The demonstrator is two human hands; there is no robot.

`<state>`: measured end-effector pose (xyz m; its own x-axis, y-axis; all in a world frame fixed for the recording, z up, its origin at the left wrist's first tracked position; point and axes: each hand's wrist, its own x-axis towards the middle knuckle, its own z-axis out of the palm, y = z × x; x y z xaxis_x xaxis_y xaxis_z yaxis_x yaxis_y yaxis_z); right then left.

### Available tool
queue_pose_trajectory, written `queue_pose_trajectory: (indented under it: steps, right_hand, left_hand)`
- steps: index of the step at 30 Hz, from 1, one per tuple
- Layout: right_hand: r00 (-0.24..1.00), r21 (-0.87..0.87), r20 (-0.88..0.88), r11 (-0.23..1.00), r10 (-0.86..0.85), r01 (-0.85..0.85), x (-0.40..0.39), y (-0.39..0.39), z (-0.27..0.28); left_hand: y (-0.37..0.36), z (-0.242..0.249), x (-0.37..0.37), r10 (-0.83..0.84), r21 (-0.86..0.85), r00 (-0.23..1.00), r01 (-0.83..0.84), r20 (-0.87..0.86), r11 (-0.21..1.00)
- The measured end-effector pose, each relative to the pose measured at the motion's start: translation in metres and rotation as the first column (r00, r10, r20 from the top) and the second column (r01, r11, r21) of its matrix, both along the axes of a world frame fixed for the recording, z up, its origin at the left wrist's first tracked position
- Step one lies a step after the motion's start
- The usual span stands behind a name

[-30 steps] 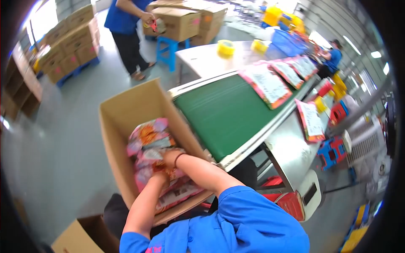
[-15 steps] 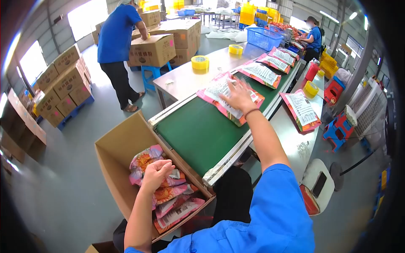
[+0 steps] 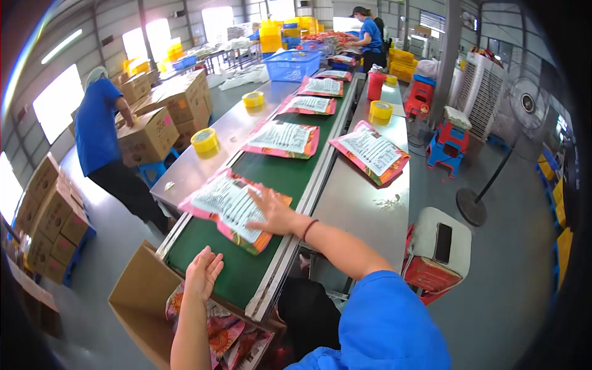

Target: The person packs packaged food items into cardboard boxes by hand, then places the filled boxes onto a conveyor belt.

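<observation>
Flat on a pink printed bag [image 3: 225, 203], near the front end of the green conveyor belt [image 3: 197, 250], rests my right hand [image 3: 274, 213], its fingers spread. Nothing is in my left hand [image 3: 203, 271], which hovers above the belt's front corner with fingers apart, near the bag's lower edge. Below it an open cardboard box [image 3: 139, 290] holds several pink and orange bags [image 3: 225, 333]. Farther up the belt lie several more bags, the nearest [image 3: 283, 139] with its white label up.
Right of the belt, a metal table [image 3: 345, 203] bears another bag [image 3: 373, 151] and yellow tape [image 3: 380, 111]. A stool [image 3: 438, 246] holds a phone. At left, a person in blue [image 3: 98, 129] handles a carton [image 3: 148, 135]. Another person [image 3: 370, 37] stands far back.
The view has turned right. My right hand and the bag under it are nearer the belt's front end. My left hand has risen from over the box to the belt's corner, its fingers more open.
</observation>
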<state>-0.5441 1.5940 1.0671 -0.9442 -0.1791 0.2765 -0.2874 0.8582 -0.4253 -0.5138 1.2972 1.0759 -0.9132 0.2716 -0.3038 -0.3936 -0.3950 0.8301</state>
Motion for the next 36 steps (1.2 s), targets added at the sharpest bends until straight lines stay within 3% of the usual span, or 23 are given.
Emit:
queue_pose_trajectory:
  steps: [3,5,6,8,10,11,12,15,17,18,20,22,23,24,25,27,29,30,31,32,33,35,36]
  right_hand:
    - [0.993,0.041,-0.053,0.994,0.104,-0.102,0.036,0.006,0.012]
    - [0.95,0.007,0.156,0.961,0.272,-0.276,0.056,0.012,0.038]
    - [0.948,0.012,0.16,0.959,0.277,-0.282,0.049,0.018,0.036]
    - [0.957,-0.014,-0.127,0.964,0.261,-0.265,0.017,0.03,0.032]
    - [0.967,0.012,-0.219,0.991,0.13,-0.131,-0.016,0.043,0.039]
    - [0.983,0.046,-0.169,0.997,0.074,-0.067,-0.028,0.046,0.052]
    - [0.977,0.142,-0.192,0.983,-0.088,0.117,-0.045,0.045,0.045]
    - [0.932,0.349,-0.219,0.869,-0.288,0.35,-0.098,0.04,0.033]
    - [0.921,0.468,-0.086,0.801,-0.381,0.375,-0.107,0.026,0.03]
    - [0.89,0.548,-0.085,0.725,-0.447,0.417,-0.101,0.009,0.032]
    - [0.845,0.538,-0.225,0.661,-0.485,0.523,-0.113,0.001,0.02]
    - [0.85,0.609,-0.346,0.594,-0.397,0.526,-0.132,0.011,0.018]
    - [0.893,0.656,-0.256,0.613,-0.369,0.441,-0.138,0.01,0.027]
    - [0.927,0.659,-0.171,0.66,-0.333,0.359,-0.142,0.008,0.039]
    - [0.948,0.648,-0.166,0.694,-0.273,0.313,-0.138,0.002,0.055]
    - [0.986,0.559,-0.106,0.813,-0.126,0.164,-0.15,0.007,0.074]
    - [0.996,0.429,-0.052,0.9,-0.067,0.083,-0.133,-0.023,0.109]
    - [0.997,0.217,0.017,0.973,0.08,-0.082,-0.127,-0.041,0.123]
    - [0.97,-0.017,0.054,0.972,0.236,-0.235,-0.117,-0.064,0.136]
    - [0.95,-0.141,0.031,0.943,0.31,-0.303,-0.096,-0.099,0.149]
    - [0.926,-0.261,0.008,0.895,0.377,-0.362,-0.072,-0.14,0.162]
    - [0.865,-0.299,-0.035,0.821,0.5,-0.486,-0.037,-0.216,0.174]
    - [0.831,-0.244,0.078,0.819,0.551,-0.52,-0.036,-0.243,0.168]
  left_hand:
    - [0.019,0.006,-0.026,0.013,-0.067,1.0,-0.011,0.022,0.998]
    - [0.036,0.03,-0.027,0.018,-0.225,0.995,0.003,0.094,0.974]
    - [0.041,0.034,-0.034,0.024,-0.218,0.995,-0.002,0.096,0.976]
    - [0.04,0.032,-0.042,0.027,-0.338,0.981,0.04,0.191,0.94]
    - [0.04,0.006,-0.053,0.042,-0.092,0.999,-0.045,-0.034,0.995]
    - [0.039,0.003,-0.054,0.075,-0.048,0.997,-0.076,-0.013,0.996]
    - [0.038,0.002,-0.052,0.114,-0.004,0.993,-0.114,0.008,0.993]
    - [0.02,0.008,-0.022,0.229,-0.003,0.964,-0.231,-0.135,0.973]
    - [-0.014,0.027,-0.004,0.324,-0.069,0.899,-0.358,-0.296,0.931]
    - [-0.036,0.04,0.003,0.365,-0.11,0.841,-0.438,-0.399,0.892]
    - [-0.092,0.067,0.01,0.308,-0.279,0.729,-0.563,-0.612,0.778]
    - [-0.144,0.083,0.018,0.2,-0.471,0.639,-0.711,-0.743,0.522]
    - [-0.171,0.075,0.017,0.241,-0.481,0.645,-0.726,-0.725,0.492]
    - [-0.198,0.062,0.013,0.094,-0.61,0.643,-0.756,-0.76,0.238]
    - [-0.218,0.047,0.015,-0.063,-0.662,0.663,-0.749,-0.746,-0.038]
    - [-0.239,-0.001,0.013,-0.2,-0.757,0.747,-0.652,-0.634,-0.031]
    - [-0.265,-0.098,0.005,-0.318,-0.869,0.874,-0.445,-0.368,-0.217]
    - [-0.264,-0.125,0.011,-0.286,-0.973,0.952,-0.164,-0.112,-0.164]
    - [-0.264,-0.178,0.023,-0.386,-0.975,0.921,-0.04,0.049,-0.219]
    - [-0.253,-0.198,0.036,-0.37,-0.977,0.929,-0.064,0.017,-0.205]
    - [-0.239,-0.215,0.049,-0.342,-0.985,0.936,0.022,0.08,-0.171]
    - [-0.228,-0.222,0.055,-0.324,-0.986,0.933,0.126,0.155,-0.109]
    - [-0.231,-0.212,0.054,-0.37,-0.973,0.901,0.188,0.225,-0.134]
